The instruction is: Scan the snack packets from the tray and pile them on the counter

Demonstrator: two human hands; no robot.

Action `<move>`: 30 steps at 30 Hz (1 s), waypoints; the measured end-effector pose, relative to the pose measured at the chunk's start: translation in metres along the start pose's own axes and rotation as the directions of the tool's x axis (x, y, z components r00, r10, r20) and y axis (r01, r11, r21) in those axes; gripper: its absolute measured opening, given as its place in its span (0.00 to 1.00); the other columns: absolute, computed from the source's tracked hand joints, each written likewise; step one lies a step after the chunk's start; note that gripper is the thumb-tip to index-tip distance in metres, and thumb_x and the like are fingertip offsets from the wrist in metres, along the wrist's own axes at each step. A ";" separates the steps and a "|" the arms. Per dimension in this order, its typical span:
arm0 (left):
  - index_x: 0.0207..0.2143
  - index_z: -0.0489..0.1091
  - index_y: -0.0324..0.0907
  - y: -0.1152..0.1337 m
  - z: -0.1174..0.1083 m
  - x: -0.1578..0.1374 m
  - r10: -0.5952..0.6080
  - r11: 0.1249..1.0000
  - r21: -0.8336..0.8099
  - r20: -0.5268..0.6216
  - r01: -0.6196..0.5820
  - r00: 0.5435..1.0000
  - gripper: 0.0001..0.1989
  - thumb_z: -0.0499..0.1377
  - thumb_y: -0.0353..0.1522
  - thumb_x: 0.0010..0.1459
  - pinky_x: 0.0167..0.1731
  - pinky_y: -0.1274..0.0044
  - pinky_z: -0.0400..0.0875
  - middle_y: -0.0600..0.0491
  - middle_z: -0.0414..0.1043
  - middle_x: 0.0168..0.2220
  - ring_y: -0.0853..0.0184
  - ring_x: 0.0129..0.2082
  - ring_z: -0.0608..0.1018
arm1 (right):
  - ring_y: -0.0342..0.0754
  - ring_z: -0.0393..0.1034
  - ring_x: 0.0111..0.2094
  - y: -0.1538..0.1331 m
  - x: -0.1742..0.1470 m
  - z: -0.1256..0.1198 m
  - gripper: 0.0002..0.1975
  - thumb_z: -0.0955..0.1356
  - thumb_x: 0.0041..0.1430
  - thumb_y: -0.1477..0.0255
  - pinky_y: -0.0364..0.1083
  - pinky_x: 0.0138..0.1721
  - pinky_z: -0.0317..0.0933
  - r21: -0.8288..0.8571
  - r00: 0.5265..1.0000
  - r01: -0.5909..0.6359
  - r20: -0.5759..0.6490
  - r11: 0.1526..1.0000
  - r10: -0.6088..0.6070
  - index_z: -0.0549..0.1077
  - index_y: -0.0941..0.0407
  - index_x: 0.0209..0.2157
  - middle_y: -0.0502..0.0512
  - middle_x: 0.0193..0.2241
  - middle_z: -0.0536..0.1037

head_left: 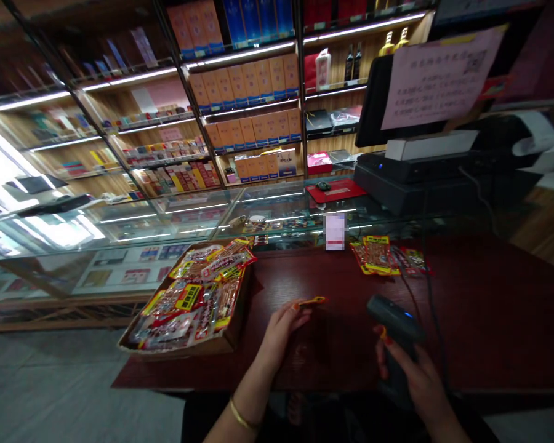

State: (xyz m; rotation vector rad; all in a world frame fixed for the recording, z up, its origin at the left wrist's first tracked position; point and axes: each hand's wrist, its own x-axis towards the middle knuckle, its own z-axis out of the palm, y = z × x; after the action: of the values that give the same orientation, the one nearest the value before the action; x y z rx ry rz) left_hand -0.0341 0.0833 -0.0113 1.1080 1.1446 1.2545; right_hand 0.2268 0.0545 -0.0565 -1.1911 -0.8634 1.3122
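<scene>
My left hand (284, 323) is closed over the dark red counter, pinching a snack packet (313, 301). The packet is seen nearly edge-on, so only a thin yellow and red strip shows. Wrapped in my right hand (413, 369) is a dark barcode scanner (397, 317) with a small blue light, its head pointing up and left. A small orange bit shows at that thumb; I cannot make out what it is. Left of my hands, a cardboard box (228, 341) is filled with yellow and red snack packets. A few more packets (377, 254) lie beyond the scanner.
A black monitor (372, 101) with a paper notice (443, 77) stands at the back right. Near it is a computer mouse (323, 186) on a red mat (341, 192). A small white card (335, 232) stands by the glass case (189, 212). Cables (436, 326) run beside the scanner.
</scene>
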 end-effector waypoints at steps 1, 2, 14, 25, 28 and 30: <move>0.45 0.79 0.37 -0.012 0.004 0.007 -0.019 1.000 -0.021 0.010 0.019 1.000 0.27 0.57 0.51 0.61 0.52 0.64 0.75 0.41 0.82 0.47 0.53 0.48 0.81 | 0.41 0.67 0.18 -0.001 -0.003 0.000 0.25 0.75 0.53 0.50 0.42 0.22 0.62 -0.031 1.000 0.021 -0.001 0.999 -0.021 0.76 0.56 0.42 0.45 0.21 0.75; 0.44 0.79 0.37 -0.021 0.006 0.011 -0.009 1.000 0.003 0.004 0.009 1.000 0.28 0.56 0.52 0.62 0.52 0.64 0.74 0.42 0.82 0.46 0.53 0.48 0.81 | 0.42 0.67 0.19 -0.001 -0.007 0.000 0.25 0.74 0.54 0.49 0.42 0.23 0.62 -0.083 0.999 0.036 0.019 0.996 -0.035 0.76 0.57 0.41 0.46 0.21 0.75; 0.48 0.77 0.42 -0.042 0.002 0.015 0.170 0.940 0.289 0.058 -0.180 0.984 0.25 0.54 0.20 0.49 0.64 0.65 0.64 0.48 0.77 0.56 0.60 0.59 0.75 | 0.51 0.70 0.20 -0.022 -0.065 0.015 0.21 0.66 0.60 0.50 0.47 0.24 0.62 -0.676 0.970 0.111 0.232 0.728 0.067 0.77 0.54 0.35 0.52 0.19 0.76; 0.42 0.79 0.42 -0.046 0.000 0.018 0.110 0.978 0.178 0.013 -0.111 0.994 0.20 0.56 0.24 0.48 0.64 0.63 0.64 0.46 0.78 0.56 0.57 0.61 0.75 | 0.48 0.69 0.18 -0.022 -0.056 0.010 0.20 0.70 0.58 0.51 0.45 0.22 0.62 -0.591 0.974 0.075 0.216 0.803 0.069 0.78 0.54 0.33 0.49 0.17 0.74; 0.43 0.79 0.42 -0.044 -0.001 0.021 0.097 0.989 0.108 0.010 -0.097 0.995 0.20 0.57 0.25 0.47 0.64 0.62 0.65 0.45 0.77 0.58 0.54 0.62 0.73 | 0.44 0.67 0.18 -0.018 -0.033 0.004 0.22 0.72 0.55 0.50 0.43 0.22 0.61 -0.343 0.989 0.021 0.147 0.939 0.032 0.78 0.56 0.31 0.48 0.19 0.74; 0.44 0.79 0.42 -0.040 0.002 0.029 0.094 0.992 0.083 0.041 -0.098 0.995 0.20 0.59 0.25 0.47 0.63 0.61 0.66 0.44 0.76 0.59 0.53 0.63 0.73 | 0.41 0.66 0.17 -0.013 -0.016 -0.001 0.24 0.73 0.54 0.50 0.41 0.21 0.59 -0.164 0.995 0.016 0.103 0.986 0.001 0.78 0.58 0.34 0.46 0.19 0.73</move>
State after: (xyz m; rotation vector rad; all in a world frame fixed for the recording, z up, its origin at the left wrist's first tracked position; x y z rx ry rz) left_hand -0.0277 0.1116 -0.0512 1.2574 1.1371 1.2639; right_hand 0.2293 0.0396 -0.0421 -1.2544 -1.0672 1.3253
